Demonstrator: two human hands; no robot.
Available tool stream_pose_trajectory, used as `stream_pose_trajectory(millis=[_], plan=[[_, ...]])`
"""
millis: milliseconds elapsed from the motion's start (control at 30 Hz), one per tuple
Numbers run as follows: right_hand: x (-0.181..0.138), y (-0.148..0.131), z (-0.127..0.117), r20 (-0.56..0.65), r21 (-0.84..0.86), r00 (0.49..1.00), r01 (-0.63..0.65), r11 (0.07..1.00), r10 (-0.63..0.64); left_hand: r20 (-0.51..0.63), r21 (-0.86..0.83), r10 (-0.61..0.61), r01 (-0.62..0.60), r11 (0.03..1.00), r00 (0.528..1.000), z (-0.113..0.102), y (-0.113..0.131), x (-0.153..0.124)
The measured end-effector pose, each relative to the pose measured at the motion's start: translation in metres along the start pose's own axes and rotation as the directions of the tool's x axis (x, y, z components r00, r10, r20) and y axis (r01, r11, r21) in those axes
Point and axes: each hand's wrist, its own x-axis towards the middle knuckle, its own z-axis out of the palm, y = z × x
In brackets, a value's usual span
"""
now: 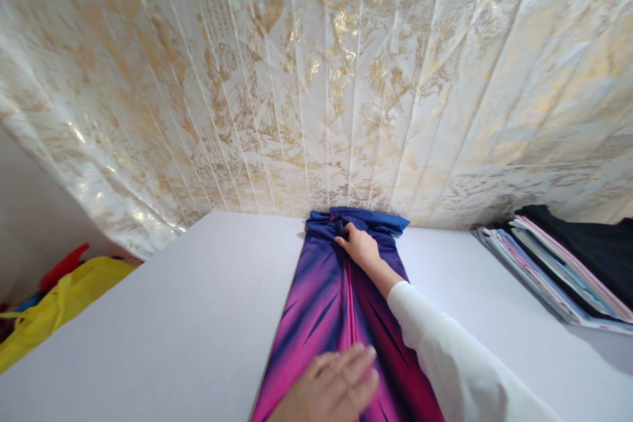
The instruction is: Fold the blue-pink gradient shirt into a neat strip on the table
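Under my hands lies a smooth, faintly shiny stretch cloth [326, 303] in pink and blue. The table [173, 316] is matt and smooth. The wall [316, 79] has glossy gold-flecked panelling.

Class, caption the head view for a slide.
Right hand grips the pink garment; left hand presses it flat on the table.

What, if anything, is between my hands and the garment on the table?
Nothing visible. The left hand lies flat on the pink garment, and the right hand touches its blue far end.
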Motion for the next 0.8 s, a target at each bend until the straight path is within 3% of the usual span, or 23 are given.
stream_pose_trajectory(millis=[133,300,500,600,800], plan=[[-0.001,0.005,0.001,-0.031,0.060,0.999,0.023,0.998,-0.021,-0.047,0.173,-0.245,0.250,0.953,0.968,-0.002,-0.014,-0.007],[-0.004,0.005,0.005,-0.078,0.106,0.996,0.040,0.994,-0.032,0.035,0.203,-0.301,0.288,0.936,0.953,0.001,-0.017,-0.010],[-0.019,0.000,-0.008,-0.148,0.134,0.980,0.150,0.980,-0.130,0.046,0.170,-0.354,0.342,0.924,0.934,-0.018,-0.028,0.011],[-0.058,-0.007,-0.015,-0.143,0.144,0.954,0.282,0.949,-0.262,0.039,0.191,-0.413,0.399,0.897,0.910,-0.025,-0.048,0.030],[-0.185,-0.002,-0.006,-0.063,0.238,0.848,0.525,0.818,-0.526,0.022,0.186,-0.539,0.526,0.830,0.842,-0.019,-0.092,0.054]])
